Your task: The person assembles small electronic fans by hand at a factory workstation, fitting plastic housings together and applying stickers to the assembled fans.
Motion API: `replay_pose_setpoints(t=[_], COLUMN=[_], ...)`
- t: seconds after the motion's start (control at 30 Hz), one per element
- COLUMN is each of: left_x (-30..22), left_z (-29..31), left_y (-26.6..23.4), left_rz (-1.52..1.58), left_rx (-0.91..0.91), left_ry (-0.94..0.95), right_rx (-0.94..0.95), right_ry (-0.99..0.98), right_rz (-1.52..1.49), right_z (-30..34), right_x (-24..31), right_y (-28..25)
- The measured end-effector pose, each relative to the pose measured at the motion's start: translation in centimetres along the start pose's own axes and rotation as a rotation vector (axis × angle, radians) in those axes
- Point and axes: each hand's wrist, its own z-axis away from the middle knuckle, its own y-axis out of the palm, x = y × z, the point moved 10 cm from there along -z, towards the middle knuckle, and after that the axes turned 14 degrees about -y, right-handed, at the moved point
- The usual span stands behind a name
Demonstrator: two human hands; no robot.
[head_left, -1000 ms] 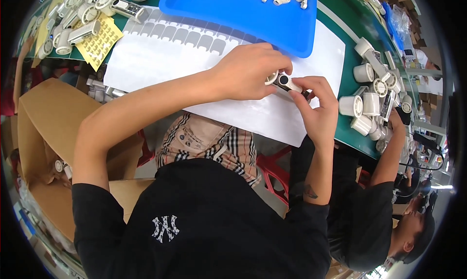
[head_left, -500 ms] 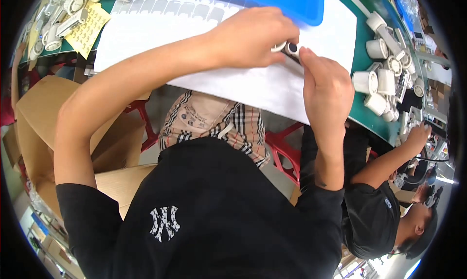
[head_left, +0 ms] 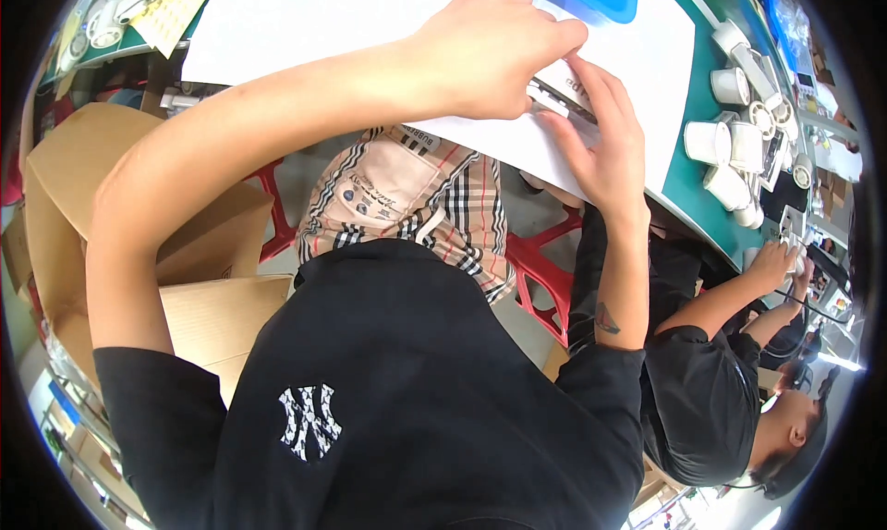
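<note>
Above the white sheet (head_left: pixel 305 31) on the table, both my hands are at a small white plastic part (head_left: pixel 551 99) with a dark long side and printed letters. My left hand (head_left: pixel 490 54) is closed around its left end, palm down, hiding much of it. My right hand (head_left: pixel 605 128) grips the right side between thumb and stretched fingers, the thumb below and the fingers above. The part's full shape is covered by my fingers. Just beyond the hands lies a blue plastic tray (head_left: pixel 621 1).
White cylindrical plastic housings (head_left: pixel 707 144) are heaped on the green mat at right. More white parts (head_left: pixel 106 22) and a yellow sheet (head_left: pixel 176 17) lie far left. An open cardboard box (head_left: pixel 222 313) stands at my left. A co-worker (head_left: pixel 702 401) sits close on my right.
My right hand has gone from a tight pinch to a wider thumb-and-finger grip. The part has turned, showing its long side and lettering. The tray and sheet sit higher in view.
</note>
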Motion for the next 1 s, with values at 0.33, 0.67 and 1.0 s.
replay_pose_setpoints(t=[0.33,0.67,1.0], left_x=[-1.5,1.2,1.3], left_z=[0.9,-0.7,-1.4], left_y=[-3.3,-1.3,-0.3], left_rz=[0.025,0.163,0.269], left_rx=[-0.243,0.195,0.215], left_ry=[0.101,-0.273,-0.149], right_rx=[-0.185,-0.109,-0.059], right_ry=[0.189,0.418,0.083], right_rz=[-0.318,-0.496,-0.247], right_z=[0.5,0.8,0.1], right_x=[-2.4,-4.4,-3.7], right_y=[0.0,1.0,0.5])
